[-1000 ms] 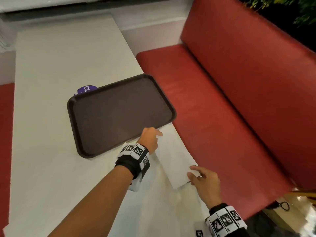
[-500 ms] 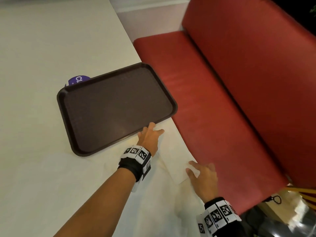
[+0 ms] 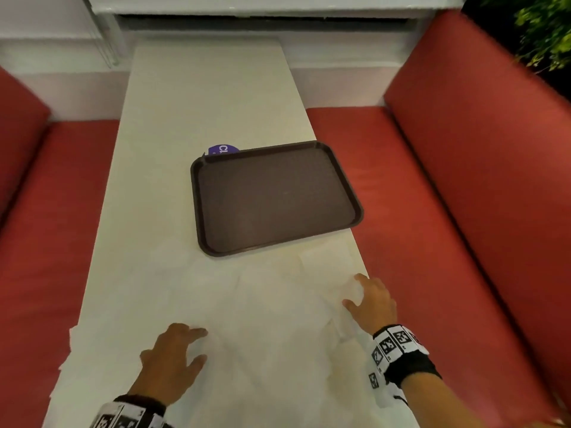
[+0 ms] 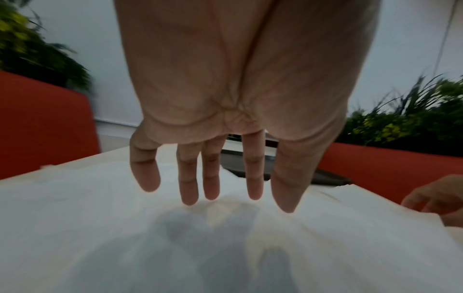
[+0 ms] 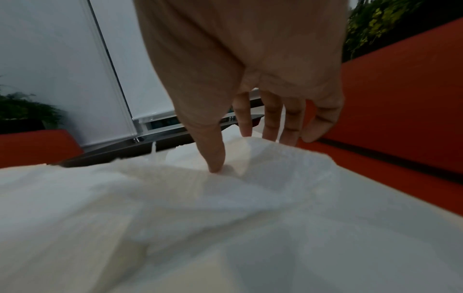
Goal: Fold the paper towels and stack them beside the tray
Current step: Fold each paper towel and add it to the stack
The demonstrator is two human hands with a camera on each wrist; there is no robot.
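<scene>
A dark brown tray (image 3: 272,199) lies mid-table. Just in front of its right corner a folded paper towel (image 3: 327,264) lies flat by the table's right edge. Loose, crumpled white paper towels (image 3: 272,319) cover the near part of the table. My left hand (image 3: 202,344) is low over their left side with straight, spread fingers (image 4: 190,190) at the surface, holding nothing. My right hand (image 3: 352,290) is at their right side. Its thumb (image 5: 215,158) presses into a raised fold of a towel (image 5: 288,158) and its fingers are behind that fold, pinching it.
A purple round item (image 3: 221,149) peeks out behind the tray's far left corner. Red bench seats (image 3: 432,211) run along both long sides of the narrow white table (image 3: 185,103). A wall closes the far end, and green plants (image 3: 543,35) show at the upper right.
My left hand left the folded towel by the tray and came back to the near left. My right hand moved off the folded towel onto a loose one. The head view swung left.
</scene>
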